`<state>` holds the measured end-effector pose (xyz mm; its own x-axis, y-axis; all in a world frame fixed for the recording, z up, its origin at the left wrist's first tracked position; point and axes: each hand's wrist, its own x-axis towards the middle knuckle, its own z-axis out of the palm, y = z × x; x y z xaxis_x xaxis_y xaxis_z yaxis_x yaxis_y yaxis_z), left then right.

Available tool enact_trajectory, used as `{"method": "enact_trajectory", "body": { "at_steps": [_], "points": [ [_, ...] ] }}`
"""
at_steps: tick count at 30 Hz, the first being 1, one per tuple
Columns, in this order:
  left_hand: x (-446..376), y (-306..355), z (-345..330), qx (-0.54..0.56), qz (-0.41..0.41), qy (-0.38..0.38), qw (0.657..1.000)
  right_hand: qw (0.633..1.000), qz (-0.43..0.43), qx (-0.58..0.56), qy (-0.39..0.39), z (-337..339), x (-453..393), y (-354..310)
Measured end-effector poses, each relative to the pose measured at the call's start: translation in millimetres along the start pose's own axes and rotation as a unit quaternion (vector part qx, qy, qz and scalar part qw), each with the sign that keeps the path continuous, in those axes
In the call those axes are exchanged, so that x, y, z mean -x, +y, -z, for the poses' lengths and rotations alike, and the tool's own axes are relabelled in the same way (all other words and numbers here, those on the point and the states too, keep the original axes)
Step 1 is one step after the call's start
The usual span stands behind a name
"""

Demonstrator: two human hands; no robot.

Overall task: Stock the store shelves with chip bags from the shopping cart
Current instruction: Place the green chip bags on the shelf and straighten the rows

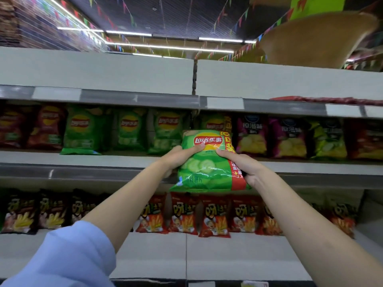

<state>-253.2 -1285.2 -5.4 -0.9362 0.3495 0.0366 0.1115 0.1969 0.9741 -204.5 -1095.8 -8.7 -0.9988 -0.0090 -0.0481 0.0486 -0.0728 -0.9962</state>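
A pale blue sleeve (68, 257) sits nearest the camera on the left arm, and both bare forearms reach up toward the middle shelf (124, 160). The left hand (178, 157) and right hand (242, 164) each curl around a side of a green chip bag (204, 164), thumbs on its front, likely to keep it upright and label-out. The bag hangs just before the shelf's front edge, facing the gap beside the other green bags (128, 130), where it appears meant to go.
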Motion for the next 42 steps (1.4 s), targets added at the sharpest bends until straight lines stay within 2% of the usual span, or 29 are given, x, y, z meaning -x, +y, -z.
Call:
{"method": "enact_trajectory", "body": {
  "at_steps": [7, 13, 16, 20, 25, 28, 32, 34, 37, 42],
  "points": [
    [-40, 13, -35, 0.001, -0.021, -0.005, 1.0, 0.999, 0.023, 0.004, 0.036, 44, -15, -8],
    [-103, 19, -38, 0.001, -0.038, 0.052, 0.998, 0.992, 0.073, 0.02, 0.101, 65, -71, -31],
    [-130, 19, -39, 0.043, -0.055, 0.069, 0.995, 0.987, 0.093, 0.01, 0.129, 68, -104, -37],
    [-149, 20, -40, 0.035, -0.12, 0.094, 0.988, 0.987, 0.115, 0.012, 0.115, 73, -130, -28],
    [-162, 14, -41, -0.015, -0.107, 0.109, 0.988, 0.989, 0.087, 0.05, 0.109, 79, -141, -22],
    [-159, 17, -41, -0.025, -0.105, 0.133, 0.985, 0.981, 0.099, 0.11, 0.127, 80, -139, -25],
    [-142, 17, -45, -0.024, -0.133, 0.185, 0.973, 0.963, 0.051, 0.198, 0.178, 81, -123, -29],
    [-127, 16, -49, -0.038, -0.095, 0.236, 0.966, 0.947, 0.087, 0.246, 0.19, 76, -111, -30],
    [-92, 12, -57, -0.038, -0.083, 0.299, 0.95, 0.93, 0.142, 0.288, 0.182, 59, -86, -21],
    [-15, -7, -53, -0.018, -0.103, 0.346, 0.932, 0.935, 0.215, 0.26, 0.112, 13, -42, 6]
  ]
}}
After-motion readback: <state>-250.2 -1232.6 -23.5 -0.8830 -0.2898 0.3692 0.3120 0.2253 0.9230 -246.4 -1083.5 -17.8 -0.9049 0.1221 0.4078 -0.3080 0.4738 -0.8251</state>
